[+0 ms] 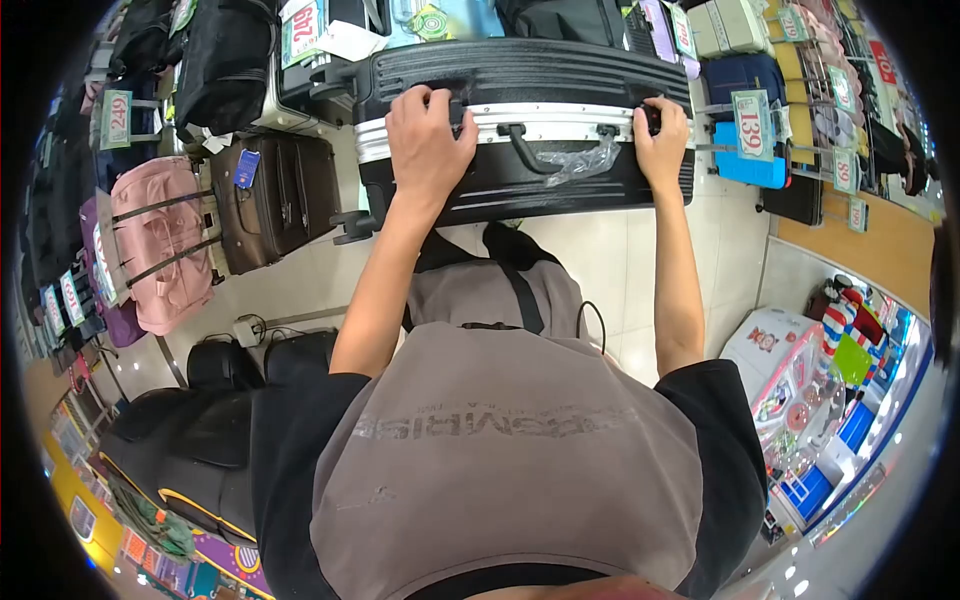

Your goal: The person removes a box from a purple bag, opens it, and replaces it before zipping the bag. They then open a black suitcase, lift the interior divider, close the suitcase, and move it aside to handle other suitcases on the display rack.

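Note:
A large black hard-shell suitcase (530, 75) with a silver metal frame (490, 128) lies on its long side in front of me, its handle side facing up. My left hand (428, 140) rests on the left part of the frame, fingers curled over the edge beside a black latch (457, 112). At the right end my right hand (662, 140) closes around another black latch (654, 120). Between the hands sits the black carry handle (522, 150), with crumpled clear plastic wrap (585, 160) around one end. Wheels (352, 225) stick out on the left. My palms are hidden.
A brown suitcase (285, 200) and a pink travel bag (160, 240) stand to the left. More luggage with price tags (752, 125) lines the back and right, including a blue case (750, 165). Black massage chairs (180, 430) are behind left; a white toy machine (775, 345) stands right.

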Demonstrator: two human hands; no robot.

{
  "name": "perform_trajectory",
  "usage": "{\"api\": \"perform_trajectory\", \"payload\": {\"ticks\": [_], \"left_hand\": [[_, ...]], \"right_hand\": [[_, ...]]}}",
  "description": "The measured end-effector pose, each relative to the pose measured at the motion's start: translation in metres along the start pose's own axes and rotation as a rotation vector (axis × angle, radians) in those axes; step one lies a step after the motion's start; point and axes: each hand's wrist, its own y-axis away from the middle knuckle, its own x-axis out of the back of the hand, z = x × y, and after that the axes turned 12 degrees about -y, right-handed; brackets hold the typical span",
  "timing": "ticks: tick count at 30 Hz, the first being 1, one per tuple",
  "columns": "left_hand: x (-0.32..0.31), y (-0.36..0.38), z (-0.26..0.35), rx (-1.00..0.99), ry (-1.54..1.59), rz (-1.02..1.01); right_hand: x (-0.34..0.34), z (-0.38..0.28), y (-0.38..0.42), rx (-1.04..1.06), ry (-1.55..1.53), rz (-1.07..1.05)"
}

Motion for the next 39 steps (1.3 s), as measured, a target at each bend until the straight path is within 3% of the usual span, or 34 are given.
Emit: {"api": "perform_trajectory", "payload": {"ticks": [9,13,21,39], "left_hand": [[0.000,0.012,0.041,0.233,-0.261,0.027],[-0.005,0.010,0.036,0.162,-0.215,0.054],[-0.006,-0.003,0.026,0.062,-0.136,-0.016],[-0.014,-0.002,0.040,0.178,-0.169,0.034]], "right_hand": [[0.009,0.004,-0.006,0.010,-0.032,-0.033],[0.008,0.017,-0.014,0.091,-0.097,-0.111],[0.005,0.019,-0.019,0.110,-0.159,-0.067],[0.005,0.015,-0.017,0.105,-0.126,-0.041]]}}
